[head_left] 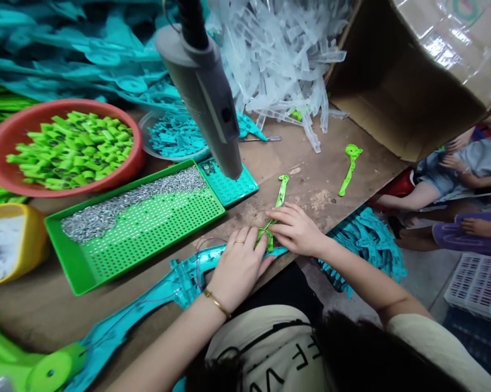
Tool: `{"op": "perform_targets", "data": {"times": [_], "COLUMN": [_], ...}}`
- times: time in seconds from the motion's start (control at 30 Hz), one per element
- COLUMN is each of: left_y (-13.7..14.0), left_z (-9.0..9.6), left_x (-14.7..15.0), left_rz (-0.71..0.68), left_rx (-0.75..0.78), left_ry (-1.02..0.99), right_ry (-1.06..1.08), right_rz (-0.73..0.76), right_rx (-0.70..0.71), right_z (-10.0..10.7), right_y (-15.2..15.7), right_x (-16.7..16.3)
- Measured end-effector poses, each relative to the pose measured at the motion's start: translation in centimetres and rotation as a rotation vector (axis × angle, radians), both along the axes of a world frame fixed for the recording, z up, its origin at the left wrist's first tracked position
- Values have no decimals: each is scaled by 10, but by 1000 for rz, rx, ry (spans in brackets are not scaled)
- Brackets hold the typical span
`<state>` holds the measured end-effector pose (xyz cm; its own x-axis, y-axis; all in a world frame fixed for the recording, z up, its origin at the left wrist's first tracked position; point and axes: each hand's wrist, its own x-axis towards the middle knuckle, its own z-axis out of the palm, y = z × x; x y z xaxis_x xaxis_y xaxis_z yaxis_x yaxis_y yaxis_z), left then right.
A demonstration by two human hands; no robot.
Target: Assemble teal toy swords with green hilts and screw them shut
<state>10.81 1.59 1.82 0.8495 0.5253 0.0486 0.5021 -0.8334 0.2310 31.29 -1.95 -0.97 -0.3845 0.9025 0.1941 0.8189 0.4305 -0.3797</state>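
Hands meet over a slim lime-green part (281,191), which I see at the right end of a long turquoise piece (153,299), near the front edge of the table (314,155). The left hand (238,262) bends its fingers over the part's lower end, probably to steady it; the right hand (298,226) sits opposite, fingers close together. Whether either one truly pinches, I can't tell from my distant seat, since the knuckles cover the contact. A grey tool (213,103) (a powered screwdriver, I'd guess) hangs above the table, presumably to stay within easy reach, beside the green tray (159,234) of silver screws (145,197). My view loses the tool's upper end at the top edge, and the lime-green shell (51,373) is cut off at lower left. Thin wires near the left wrist are hard to follow.
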Motion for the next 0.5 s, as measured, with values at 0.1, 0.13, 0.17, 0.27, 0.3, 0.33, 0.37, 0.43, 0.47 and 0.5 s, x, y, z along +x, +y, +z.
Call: {"op": "perform_targets", "data": {"times": [0.1,0.13,0.17,0.27,0.3,0.33,0.37,0.43,0.47,0.5], "left_y": [0,0,-1,0,1,3,4,6,7,8], "left_z": [-1,-1,-2,-4,-4,-5,-5,-6,-7,-7], "left_x": [2,2,2,-1,-2,-3,-4,-4,-4,-4], "left_rz": [18,20,18,2,-8,-20,-34,-62,-69,-71], "left_rx": [-37,-39,-32,13,27,40,50,59,62,64], "left_ry": [17,18,16,13,16,20,23,22,17,12], "right_ry": [-11,-6,10,106,138,156,161,81,53,28], "right_rz": [13,18,25,-10,-99,-235,-428,-832,-962,-1008], "right_rx": [-19,-27,-31,-14,4,19,33,-14,-57,-85], "right_z": [1,2,3,3,1,-2,-5,-12,-15,-17], "right_y": [-5,-6,-6,10,22,37,55,93,111,126], "right_x": [-3,-4,-4,11,22,36,52,86,101,114]}}
